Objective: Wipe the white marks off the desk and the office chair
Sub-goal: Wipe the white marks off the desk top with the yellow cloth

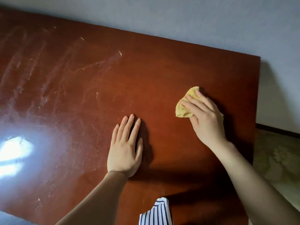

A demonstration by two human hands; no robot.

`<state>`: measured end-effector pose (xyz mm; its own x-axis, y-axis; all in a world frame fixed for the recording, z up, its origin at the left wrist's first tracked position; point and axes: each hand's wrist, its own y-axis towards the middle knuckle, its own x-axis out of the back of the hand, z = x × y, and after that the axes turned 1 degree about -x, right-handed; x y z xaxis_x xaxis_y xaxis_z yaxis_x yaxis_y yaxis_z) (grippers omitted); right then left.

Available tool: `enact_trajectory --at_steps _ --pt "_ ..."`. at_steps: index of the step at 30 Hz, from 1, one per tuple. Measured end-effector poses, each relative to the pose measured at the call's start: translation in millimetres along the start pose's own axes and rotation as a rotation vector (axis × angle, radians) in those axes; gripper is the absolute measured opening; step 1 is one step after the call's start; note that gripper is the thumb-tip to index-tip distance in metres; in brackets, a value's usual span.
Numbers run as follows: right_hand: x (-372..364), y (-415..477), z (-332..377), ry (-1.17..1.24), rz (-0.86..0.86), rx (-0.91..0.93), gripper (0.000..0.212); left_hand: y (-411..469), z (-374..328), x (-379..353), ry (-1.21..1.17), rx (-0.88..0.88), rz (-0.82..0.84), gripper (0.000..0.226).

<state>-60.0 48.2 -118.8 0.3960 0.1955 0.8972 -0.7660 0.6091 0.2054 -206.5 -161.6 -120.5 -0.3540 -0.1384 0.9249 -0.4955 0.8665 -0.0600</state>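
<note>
A reddish-brown wooden desk (146, 75) fills most of the view. Faint white smears and streaks (40, 78) cover its left half, and the right half looks cleaner. My right hand (204, 117) presses a crumpled yellow cloth (186, 104) flat against the desk near the right edge, with the fingers straight over the cloth. My left hand (126, 146) lies palm down on the bare wood in the middle, fingers straight, holding nothing. The office chair is not in view.
A grey-blue wall (178, 17) runs behind the desk. A bright glare of reflected light (14, 153) sits on the desk at the left. Patterned floor (279, 156) shows past the desk's right edge. A striped garment (155, 211) hangs at the bottom centre.
</note>
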Motion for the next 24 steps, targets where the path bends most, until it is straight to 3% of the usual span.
enact_trajectory --at_steps 5,13,19,24 --pt "15 26 -52 -0.023 -0.137 -0.273 0.041 0 1 -1 0.01 -0.006 -0.004 0.055" --pt "8 129 -86 -0.024 -0.14 -0.369 0.044 1 1 0 0.028 -0.01 0.018 0.055" --pt "-27 178 -41 -0.027 -0.042 -0.289 0.041 2 0 0 0.047 -0.014 0.036 0.056" --pt "-56 179 27 -0.009 0.11 -0.055 0.039 2 1 1 0.054 -0.007 0.043 0.056"
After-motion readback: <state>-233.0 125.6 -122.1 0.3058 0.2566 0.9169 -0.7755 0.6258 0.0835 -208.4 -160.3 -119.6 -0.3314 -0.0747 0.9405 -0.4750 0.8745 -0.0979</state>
